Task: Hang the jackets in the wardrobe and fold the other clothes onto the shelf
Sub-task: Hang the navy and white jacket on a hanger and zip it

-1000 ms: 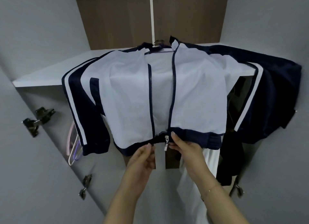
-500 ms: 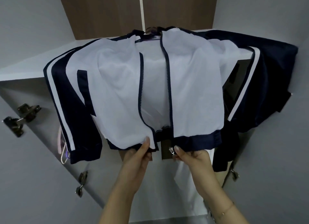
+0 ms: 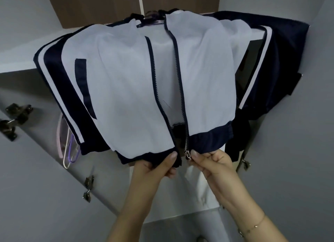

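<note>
A white jacket (image 3: 122, 89) with navy sleeves and navy hem hangs on a hanger (image 3: 153, 21) inside the wardrobe, its front unzipped. My left hand (image 3: 155, 166) pinches the left side of the navy hem beside the zipper. My right hand (image 3: 211, 162) pinches the right hem just below the metal zipper slider (image 3: 187, 154). The two zipper edges lie a little apart at the bottom. The jacket's sleeves spread to both sides.
A white shelf (image 3: 16, 60) runs across above the hanging space. Empty pink and purple hangers (image 3: 68, 149) hang behind the left sleeve. A dark garment (image 3: 236, 144) hangs at the right. Open grey doors with metal hinges (image 3: 12, 120) flank the wardrobe.
The view tilted so the jacket sits higher and closer. Both hands stayed on the hem; the zipper ends came apart at first and are now brought nearer again.
</note>
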`<state>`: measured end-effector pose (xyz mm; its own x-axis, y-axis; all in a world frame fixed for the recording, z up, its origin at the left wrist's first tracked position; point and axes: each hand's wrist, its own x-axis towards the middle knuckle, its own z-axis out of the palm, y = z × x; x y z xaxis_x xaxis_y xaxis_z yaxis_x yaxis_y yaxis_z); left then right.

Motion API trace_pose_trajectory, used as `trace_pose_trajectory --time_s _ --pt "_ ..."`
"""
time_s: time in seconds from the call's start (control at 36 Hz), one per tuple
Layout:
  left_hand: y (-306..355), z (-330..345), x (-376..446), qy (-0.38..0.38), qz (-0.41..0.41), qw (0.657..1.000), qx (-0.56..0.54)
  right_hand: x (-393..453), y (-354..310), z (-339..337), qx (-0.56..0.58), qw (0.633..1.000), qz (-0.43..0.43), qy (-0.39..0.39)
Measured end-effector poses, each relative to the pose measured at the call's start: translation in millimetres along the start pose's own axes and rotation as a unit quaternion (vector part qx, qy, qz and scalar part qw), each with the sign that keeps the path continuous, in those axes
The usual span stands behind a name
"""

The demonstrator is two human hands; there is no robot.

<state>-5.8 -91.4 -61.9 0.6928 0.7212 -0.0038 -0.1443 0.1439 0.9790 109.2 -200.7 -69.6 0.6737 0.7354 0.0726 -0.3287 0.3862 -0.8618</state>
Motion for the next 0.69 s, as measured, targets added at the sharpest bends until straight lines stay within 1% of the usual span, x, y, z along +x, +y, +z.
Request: trace_pose_trajectory --time_s 0.14,0.19,0.28,0.33,0.39,0.44,0.61,0.69 --pt "1 5 -3 -0.011 -0.013 0.998 -0.055 -8 1 0 -0.005 1.0 -0.011 0.026" --pt "2 9 -3 -0.011 -0.019 0.995 -0.094 -11 2 0 -0.004 0.999 -0.013 0.034" --pt "3 15 -3 0.029 -0.036 0.987 -0.152 -13 4 2 -0.003 0.999 -0.028 0.038" --pt "1 20 -2 0.07 -0.039 0.988 -0.135 -14 6 3 -0.011 0.998 -0.039 0.051" --pt "-1 23 -1 0.084 -0.036 0.989 -0.113 -14 8 5 -0.011 0.997 -0.042 0.057" --pt "-2 25 -1 0.083 -0.036 0.99 -0.109 -14 10 6 -0.002 0.997 -0.041 0.066" --pt "-3 28 0 0.063 -0.021 0.984 -0.167 -13 13 8 -0.001 0.995 -0.051 0.083" --pt "-4 28 1 0.069 -0.024 0.981 -0.178 -13 14 7 -0.002 0.993 -0.059 0.098"
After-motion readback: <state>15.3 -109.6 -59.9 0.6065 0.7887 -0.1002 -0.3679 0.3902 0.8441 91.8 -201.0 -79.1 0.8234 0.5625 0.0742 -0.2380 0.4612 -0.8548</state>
